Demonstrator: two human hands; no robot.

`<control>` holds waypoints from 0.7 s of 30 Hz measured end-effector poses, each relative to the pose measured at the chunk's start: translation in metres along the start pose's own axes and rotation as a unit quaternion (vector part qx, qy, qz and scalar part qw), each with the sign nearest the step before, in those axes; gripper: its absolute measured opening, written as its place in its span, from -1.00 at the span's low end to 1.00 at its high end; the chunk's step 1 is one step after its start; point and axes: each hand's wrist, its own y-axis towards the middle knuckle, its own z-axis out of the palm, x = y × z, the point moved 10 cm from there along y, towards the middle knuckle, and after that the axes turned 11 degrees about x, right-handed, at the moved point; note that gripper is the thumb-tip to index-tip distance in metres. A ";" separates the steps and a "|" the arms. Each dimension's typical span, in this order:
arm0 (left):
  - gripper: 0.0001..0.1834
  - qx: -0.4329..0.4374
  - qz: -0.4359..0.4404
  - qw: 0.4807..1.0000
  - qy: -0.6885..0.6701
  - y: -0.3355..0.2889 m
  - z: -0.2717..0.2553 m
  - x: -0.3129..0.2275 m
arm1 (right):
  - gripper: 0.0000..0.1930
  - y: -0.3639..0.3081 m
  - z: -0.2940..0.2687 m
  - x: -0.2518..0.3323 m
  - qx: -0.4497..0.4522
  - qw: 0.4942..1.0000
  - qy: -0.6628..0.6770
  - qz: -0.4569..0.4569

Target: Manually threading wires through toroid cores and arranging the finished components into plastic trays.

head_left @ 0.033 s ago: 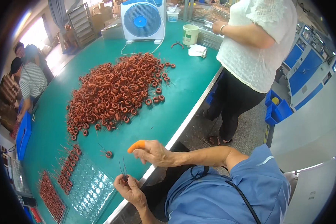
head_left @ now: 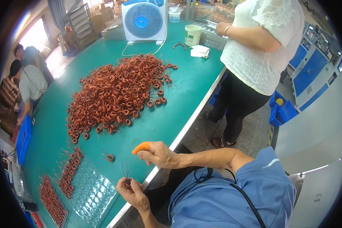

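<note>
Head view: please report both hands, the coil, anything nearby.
Left hand holds one coil. Right hand apart from it, orange finger cover on. Loose coil and clear tray on table nearby.

Workshop with heaped coils point(head_left: 109, 95), machines point(head_left: 310, 72)

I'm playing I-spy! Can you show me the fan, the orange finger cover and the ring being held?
Fan point(head_left: 141, 21): head view, on its blue hub.
Orange finger cover point(head_left: 141, 148): head view, on its middle.
Held ring point(head_left: 128, 181): head view, on its dark part.
</note>
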 end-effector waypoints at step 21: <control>-0.78 0.087 0.011 0.964 0.250 0.009 0.030 -0.005 | -0.70 -0.182 -0.261 0.079 -0.432 0.879 -0.199 0.024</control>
